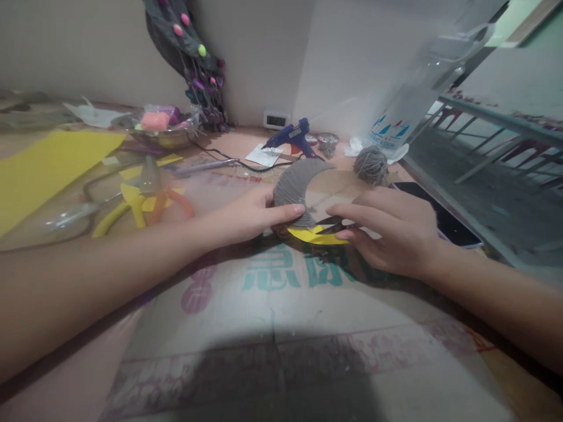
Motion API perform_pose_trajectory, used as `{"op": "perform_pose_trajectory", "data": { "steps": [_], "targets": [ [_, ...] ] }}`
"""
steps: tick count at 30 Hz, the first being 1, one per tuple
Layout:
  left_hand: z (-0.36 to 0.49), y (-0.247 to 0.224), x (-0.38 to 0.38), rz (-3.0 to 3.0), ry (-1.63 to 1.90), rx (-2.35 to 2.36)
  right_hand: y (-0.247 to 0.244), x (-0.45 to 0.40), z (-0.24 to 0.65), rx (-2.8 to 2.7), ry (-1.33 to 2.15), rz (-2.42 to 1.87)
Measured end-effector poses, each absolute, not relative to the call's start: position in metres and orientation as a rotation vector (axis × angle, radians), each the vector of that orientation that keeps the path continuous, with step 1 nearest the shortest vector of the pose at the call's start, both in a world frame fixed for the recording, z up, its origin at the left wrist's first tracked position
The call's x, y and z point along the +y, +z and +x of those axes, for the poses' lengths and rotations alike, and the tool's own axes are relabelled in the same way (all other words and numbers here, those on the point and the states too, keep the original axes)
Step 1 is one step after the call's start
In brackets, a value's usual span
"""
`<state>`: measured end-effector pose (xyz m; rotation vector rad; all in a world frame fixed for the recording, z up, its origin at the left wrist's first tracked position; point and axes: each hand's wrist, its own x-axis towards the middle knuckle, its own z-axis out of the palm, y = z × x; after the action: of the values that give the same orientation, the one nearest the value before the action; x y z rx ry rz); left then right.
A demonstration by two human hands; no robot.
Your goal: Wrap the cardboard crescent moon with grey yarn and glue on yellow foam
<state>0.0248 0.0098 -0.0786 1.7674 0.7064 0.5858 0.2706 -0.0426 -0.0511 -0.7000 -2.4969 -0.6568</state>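
A crescent shape (292, 184) wrapped in grey yarn stands out in the middle of the view, its lower tip bare and yellow. My left hand (259, 214) grips its left side, the thumb lying across the wrapped part. My right hand (387, 228) holds small dark scissors (332, 224) between thumb and fingers, their blades at the lower edge of the wrapping, over the yellow part. Just behind my right hand sits a ball of grey yarn (370, 166).
Behind are a blue glue gun (290, 138), a bowl of coloured pieces (162, 132) and a clear bottle (396, 111). Pliers (150, 179) and yellow sheet (53, 170) lie left, a phone (440, 214) right. Printed cardboard (246, 328) covers the front.
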Motion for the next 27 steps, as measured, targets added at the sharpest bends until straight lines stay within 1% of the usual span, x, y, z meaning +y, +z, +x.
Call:
{"op": "perform_pose_trajectory", "data": {
  "steps": [3,10,18,27],
  "targets": [
    [0.025,-0.078,0.01,1.773,0.61,0.718,-0.048,-0.047,0.27,-2.49,-0.621,-0.729],
    [0.026,-0.076,0.01,1.779,0.621,0.739,-0.058,-0.035,0.27,-2.49,-0.799,-0.669],
    [0.027,-0.075,0.009,1.793,0.615,0.747,-0.06,-0.035,0.265,-2.515,-0.812,-0.71],
    [0.028,-0.076,0.008,1.796,0.617,0.769,-0.059,-0.035,0.263,-2.52,-0.929,-0.655]
  ]
}}
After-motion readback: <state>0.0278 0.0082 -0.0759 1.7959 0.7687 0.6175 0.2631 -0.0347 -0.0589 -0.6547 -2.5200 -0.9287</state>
